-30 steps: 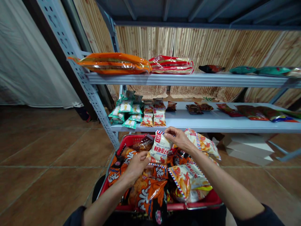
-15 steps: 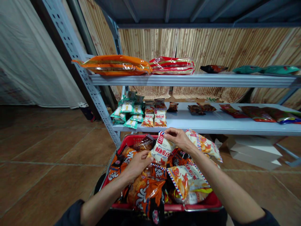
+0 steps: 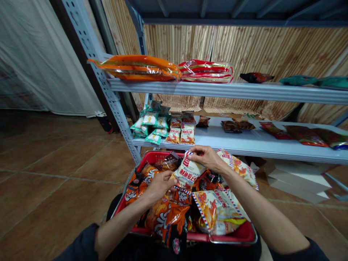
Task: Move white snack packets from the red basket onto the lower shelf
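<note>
Holding one white squid-snack bag, two hands, over a full basket

Hands: two. Left hand (image 3: 160,185) curled, thumb and fingers pinching the lower left edge of one white squid-snack bag (image 3: 187,174); right hand (image 3: 208,156) pinching its top edge. Bag tilted, printed front up, above the middle of one red basket (image 3: 244,233).

Basket: at least two more white-and-orange snack bags (image 3: 217,206) at the right, one lying near the front, one at the back; at least four orange-and-black bags (image 3: 164,221), overlapping, exact count hidden.

Lower shelf (image 3: 209,137), left end: a heap of green-and-white packets (image 3: 150,117), too overlapped to count; just beside it, two white snack packets (image 3: 187,134) in front of two brown packets (image 3: 188,116).

Upper shelf: one black-and-red bag (image 3: 257,77); at least two teal bags (image 3: 297,79).
</note>
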### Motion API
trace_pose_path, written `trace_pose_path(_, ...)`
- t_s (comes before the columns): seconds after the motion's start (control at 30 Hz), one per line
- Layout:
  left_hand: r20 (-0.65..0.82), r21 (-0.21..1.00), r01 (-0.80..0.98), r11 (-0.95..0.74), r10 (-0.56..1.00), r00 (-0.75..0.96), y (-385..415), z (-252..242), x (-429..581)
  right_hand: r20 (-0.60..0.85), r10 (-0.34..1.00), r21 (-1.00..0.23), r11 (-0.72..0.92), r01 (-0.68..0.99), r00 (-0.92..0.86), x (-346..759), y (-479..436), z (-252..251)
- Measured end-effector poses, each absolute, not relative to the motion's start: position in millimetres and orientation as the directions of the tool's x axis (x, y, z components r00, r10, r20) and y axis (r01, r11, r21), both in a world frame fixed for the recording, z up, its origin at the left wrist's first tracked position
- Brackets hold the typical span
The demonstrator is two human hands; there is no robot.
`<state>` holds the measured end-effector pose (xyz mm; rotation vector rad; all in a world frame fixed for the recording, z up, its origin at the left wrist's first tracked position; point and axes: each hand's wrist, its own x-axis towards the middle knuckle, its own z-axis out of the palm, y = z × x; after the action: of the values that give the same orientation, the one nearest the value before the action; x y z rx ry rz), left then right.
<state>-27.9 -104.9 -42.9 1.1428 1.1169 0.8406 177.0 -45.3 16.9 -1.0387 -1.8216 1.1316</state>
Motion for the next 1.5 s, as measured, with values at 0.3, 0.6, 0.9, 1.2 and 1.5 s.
trace_pose_path(0.3,-0.273,0.958,-0.011,0.288,0.918,0.288,-107.7,-39.4,-26.7,0.24,0.875,-0.889,0.372,0.267,-0.421,174.7,-31.0,11.8)
trace_pose_path(0.6,-0.262,0.963,0.032,0.267,0.909,0.323,-109.4,-34.2,-36.7,0.217,0.902,-0.903,0.331,0.274,-0.372,166.4,-28.8,18.4)
trace_pose_path(0.9,-0.088,0.992,-0.045,0.114,0.92,0.381,-95.0,-11.0,-31.9,0.181,0.872,-0.902,0.331,0.278,-0.454,162.8,-30.5,33.4)
trace_pose_path(1.2,-0.12,0.963,-0.187,0.192,0.934,0.337,-91.4,-17.2,-20.4,0.196,0.861,-0.879,0.367,0.305,-0.469,150.7,-26.0,32.5)
trace_pose_path(1.5,-0.141,0.891,-0.409,0.197,0.977,0.163,-75.3,-27.5,-25.7,0.064,0.952,-0.996,0.082,0.047,-0.3,161.0,-41.3,-4.0)
